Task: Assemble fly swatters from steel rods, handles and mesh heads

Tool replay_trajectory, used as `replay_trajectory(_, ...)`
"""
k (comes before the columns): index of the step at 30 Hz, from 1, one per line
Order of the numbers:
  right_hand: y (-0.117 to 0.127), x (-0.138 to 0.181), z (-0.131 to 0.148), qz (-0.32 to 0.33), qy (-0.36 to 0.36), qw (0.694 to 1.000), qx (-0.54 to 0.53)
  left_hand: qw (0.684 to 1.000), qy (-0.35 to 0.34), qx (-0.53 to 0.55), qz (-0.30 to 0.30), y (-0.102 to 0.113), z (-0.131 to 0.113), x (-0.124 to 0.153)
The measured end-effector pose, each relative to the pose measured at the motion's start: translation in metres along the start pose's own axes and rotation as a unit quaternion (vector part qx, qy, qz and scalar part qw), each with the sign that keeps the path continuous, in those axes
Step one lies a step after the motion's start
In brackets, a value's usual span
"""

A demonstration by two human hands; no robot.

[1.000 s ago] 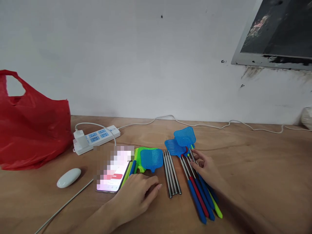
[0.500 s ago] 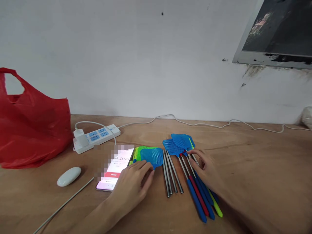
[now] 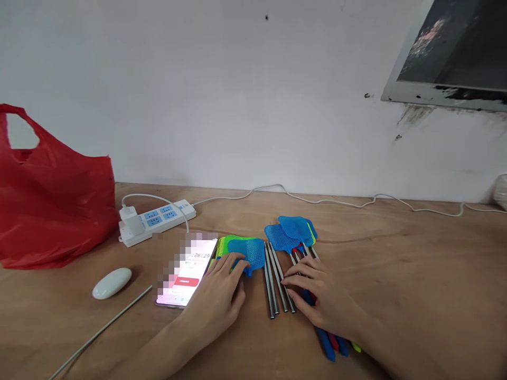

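Note:
Fly swatter parts lie on a wooden table (image 3: 415,274). My left hand (image 3: 216,303) lies flat with its fingers stretched onto a stack of blue and green swatter heads (image 3: 242,250). My right hand (image 3: 322,301) rests open over several assembled swatters with blue heads (image 3: 291,232) and coloured handles (image 3: 335,345), its fingertips reaching toward several bare steel rods (image 3: 276,282) that lie between the two hands. Neither hand grips anything.
A lit phone (image 3: 188,274) lies just left of my left hand. Further left are a white oval object (image 3: 112,283), a white power strip (image 3: 156,220) with cables, and a red plastic bag (image 3: 51,200). A white wall stands behind the table.
My left hand slid forward onto the stack of swatter heads. My right hand moved left and toward me, from the swatter necks to the handles beside the steel rods.

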State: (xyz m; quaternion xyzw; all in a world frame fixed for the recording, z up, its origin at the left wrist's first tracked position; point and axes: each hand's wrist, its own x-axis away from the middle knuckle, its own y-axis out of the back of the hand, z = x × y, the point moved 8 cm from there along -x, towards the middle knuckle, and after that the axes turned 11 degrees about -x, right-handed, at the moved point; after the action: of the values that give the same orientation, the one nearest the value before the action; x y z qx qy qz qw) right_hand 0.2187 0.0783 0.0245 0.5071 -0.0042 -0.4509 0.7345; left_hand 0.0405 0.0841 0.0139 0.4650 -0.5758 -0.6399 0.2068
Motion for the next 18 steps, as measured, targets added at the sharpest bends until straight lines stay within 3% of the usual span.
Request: replay_trajectory(18,-0.0105,0.0010,-0.0076,0.051,-0.093,0.993,0.048,1.000,-0.007,0.004,0.026,0.0040,-0.0050,-0.0031)
